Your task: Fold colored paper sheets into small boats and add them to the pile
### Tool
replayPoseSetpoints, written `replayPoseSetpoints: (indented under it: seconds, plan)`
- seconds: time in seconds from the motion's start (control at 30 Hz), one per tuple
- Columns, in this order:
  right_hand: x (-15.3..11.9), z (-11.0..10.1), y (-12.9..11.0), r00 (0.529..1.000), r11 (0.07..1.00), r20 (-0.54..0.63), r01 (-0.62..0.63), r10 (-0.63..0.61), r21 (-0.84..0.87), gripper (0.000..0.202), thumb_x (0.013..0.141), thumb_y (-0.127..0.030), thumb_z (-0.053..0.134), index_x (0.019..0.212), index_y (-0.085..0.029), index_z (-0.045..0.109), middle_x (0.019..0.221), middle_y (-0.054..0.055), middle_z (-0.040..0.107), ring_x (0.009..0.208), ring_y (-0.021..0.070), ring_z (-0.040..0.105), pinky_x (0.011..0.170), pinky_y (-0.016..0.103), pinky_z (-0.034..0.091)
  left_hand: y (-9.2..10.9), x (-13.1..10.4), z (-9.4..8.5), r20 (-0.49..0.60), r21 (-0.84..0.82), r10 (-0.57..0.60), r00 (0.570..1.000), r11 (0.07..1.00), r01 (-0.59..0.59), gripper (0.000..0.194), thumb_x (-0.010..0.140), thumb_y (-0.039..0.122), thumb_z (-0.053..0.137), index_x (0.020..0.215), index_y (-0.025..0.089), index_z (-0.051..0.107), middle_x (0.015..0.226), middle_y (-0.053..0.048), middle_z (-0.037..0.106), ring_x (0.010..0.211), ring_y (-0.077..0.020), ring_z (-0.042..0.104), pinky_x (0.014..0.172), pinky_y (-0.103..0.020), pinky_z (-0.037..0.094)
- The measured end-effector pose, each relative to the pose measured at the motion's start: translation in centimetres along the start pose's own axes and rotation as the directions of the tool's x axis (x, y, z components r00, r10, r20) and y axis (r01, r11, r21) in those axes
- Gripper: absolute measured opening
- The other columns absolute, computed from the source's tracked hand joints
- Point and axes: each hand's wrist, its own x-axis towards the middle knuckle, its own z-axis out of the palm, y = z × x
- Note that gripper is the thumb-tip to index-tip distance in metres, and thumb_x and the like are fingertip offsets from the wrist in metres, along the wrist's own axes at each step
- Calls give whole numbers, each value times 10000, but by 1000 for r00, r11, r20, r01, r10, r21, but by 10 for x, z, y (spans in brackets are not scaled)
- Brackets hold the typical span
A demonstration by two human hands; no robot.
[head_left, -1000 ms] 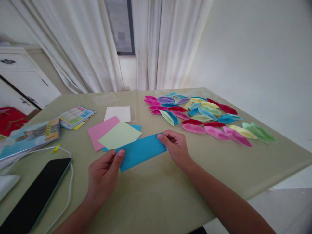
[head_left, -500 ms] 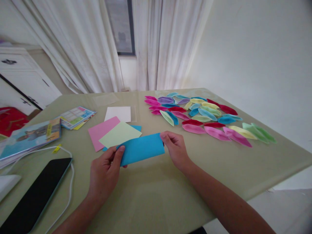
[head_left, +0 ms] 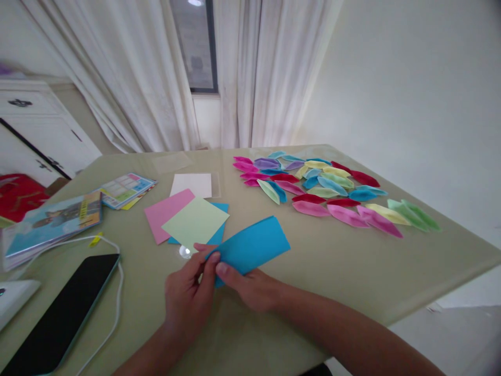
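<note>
A folded blue sheet of paper [head_left: 254,243] is held above the table, tilted up toward the right. My left hand [head_left: 191,282] pinches its left end between thumb and fingers. Along the lower edge, near that same end, my right hand [head_left: 254,287] grips the paper with its thumb on top; its other fingers are hidden behind the sheet. Just beyond my hands lies a fan of square sheets: a pale green one [head_left: 195,222] on top, with a pink one [head_left: 166,214] and a blue one [head_left: 223,209] partly under it.
Many folded paper boat-like shapes [head_left: 313,209] in several colours cover the table's right side. Behind the sheets lies a white square [head_left: 191,185]. On the left are booklets [head_left: 58,222], a phone [head_left: 62,313] and a white cable [head_left: 117,303]. The table [head_left: 332,271] ends at the right.
My right hand has moved from the paper's right end to its lower left edge, close to my left hand. The paper has shifted right and tilted up.
</note>
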Motion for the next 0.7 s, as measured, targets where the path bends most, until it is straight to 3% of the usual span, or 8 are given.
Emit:
replayPoseSetpoints:
  seconds: [0.07,0.23,0.33,0.43,0.57,0.7]
  plan:
    - [0,-1,4,999,996,-47,-11,15,92,644,1041,-709,458,1451,-253,654,1550,70,605,1542,236,434,1346,453,190,-3,2,1,0,-66,-59,998,996,59,310,955,463,650,907,206,816,570,33,654,476,-128,528,494,-222,407]
    - [1,-4,19,993,966,-119,12,19,258,636,1010,-723,514,1368,-235,709,1404,94,712,1470,284,531,1305,511,293,-12,8,3,-20,-238,-115,993,965,107,308,916,476,711,851,189,801,694,-1,701,599,-158,585,532,-225,474]
    - [2,-5,23,987,954,-162,32,18,297,587,1015,-691,533,1350,-242,709,1369,98,728,1415,295,585,1249,523,385,-12,11,1,-25,-267,-132,991,956,121,293,910,462,718,832,188,786,723,-9,698,648,-172,592,565,-233,491]
    - [2,-8,22,969,949,-245,95,-19,302,520,1005,-656,582,1297,-250,725,1371,96,724,1354,300,631,1200,508,448,-8,14,-3,-37,-257,-141,989,958,127,333,922,460,701,727,192,722,657,10,599,607,-151,510,535,-231,423]
    - [6,-16,22,922,940,-387,144,-13,309,456,943,-606,708,1243,-263,721,1303,81,752,1242,299,694,1119,488,523,-2,20,-6,-11,-238,-141,990,962,134,418,930,482,684,632,200,607,607,33,449,567,-132,397,506,-247,318]
    - [10,-21,28,854,926,-519,218,-29,307,451,913,-641,722,1150,-258,730,1157,69,782,1152,289,714,1063,461,552,-1,23,-6,-27,-198,-145,989,971,137,489,952,511,649,597,211,496,606,45,343,561,-128,331,511,-263,260]
